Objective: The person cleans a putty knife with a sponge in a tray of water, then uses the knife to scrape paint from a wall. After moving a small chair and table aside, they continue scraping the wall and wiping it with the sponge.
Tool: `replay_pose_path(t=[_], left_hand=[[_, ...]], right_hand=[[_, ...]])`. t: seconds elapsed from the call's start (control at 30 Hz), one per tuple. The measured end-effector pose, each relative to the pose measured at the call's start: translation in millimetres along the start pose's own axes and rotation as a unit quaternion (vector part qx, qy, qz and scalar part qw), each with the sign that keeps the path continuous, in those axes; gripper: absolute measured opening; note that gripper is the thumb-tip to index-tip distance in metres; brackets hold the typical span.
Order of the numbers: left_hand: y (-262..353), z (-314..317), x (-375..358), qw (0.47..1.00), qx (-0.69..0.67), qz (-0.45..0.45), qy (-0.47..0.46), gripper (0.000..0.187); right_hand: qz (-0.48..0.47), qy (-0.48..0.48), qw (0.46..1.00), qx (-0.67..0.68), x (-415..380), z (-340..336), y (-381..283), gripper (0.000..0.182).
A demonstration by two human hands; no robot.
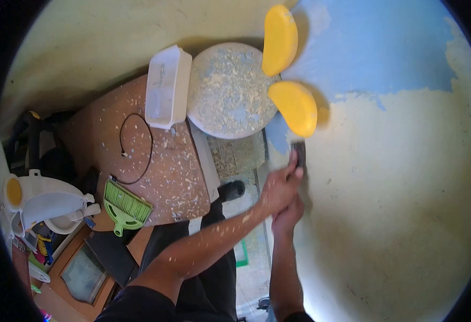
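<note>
My left hand (283,188) and my right hand (289,216) are close together, one in front of the other, both closed around a scraper (300,152) with a dark, flat blade. A left-hand finger lies along the blade. The handle is mostly hidden by the hands. The blade is against or very close to the wall (375,177), just below a yellow rounded piece (295,110). Pale, patchy surface covers much of the wall, with ragged-edged blue paint (386,43) above it. Pale flakes dot my left forearm.
A second yellow piece (279,40) juts out higher up. Left of it are a round top (230,91) strewn with flakes and a white plastic bin (180,88). The brown table (176,201) carries flakes, a black cable (152,142) and a green hand brush (128,205).
</note>
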State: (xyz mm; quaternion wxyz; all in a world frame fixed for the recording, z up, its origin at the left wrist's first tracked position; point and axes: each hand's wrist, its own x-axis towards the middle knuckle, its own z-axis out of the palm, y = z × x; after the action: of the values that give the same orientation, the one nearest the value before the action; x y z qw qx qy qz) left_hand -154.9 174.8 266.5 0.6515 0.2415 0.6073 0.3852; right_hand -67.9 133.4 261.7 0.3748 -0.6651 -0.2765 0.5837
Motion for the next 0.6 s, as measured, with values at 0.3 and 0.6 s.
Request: replay_pose_path(t=[0.3,0.6], left_hand=[[-23,-3,-5,0.999,-0.019,-0.013,-0.034,0.051],[-27,-14,2,0.999,0.022,-0.005,-0.027,0.049]], right_hand=[[0.041,0.001,0.999,0.031,-12,5,11,0.032],[0.024,-0.029,0.998,0.043,-5,-3,41,0.036]])
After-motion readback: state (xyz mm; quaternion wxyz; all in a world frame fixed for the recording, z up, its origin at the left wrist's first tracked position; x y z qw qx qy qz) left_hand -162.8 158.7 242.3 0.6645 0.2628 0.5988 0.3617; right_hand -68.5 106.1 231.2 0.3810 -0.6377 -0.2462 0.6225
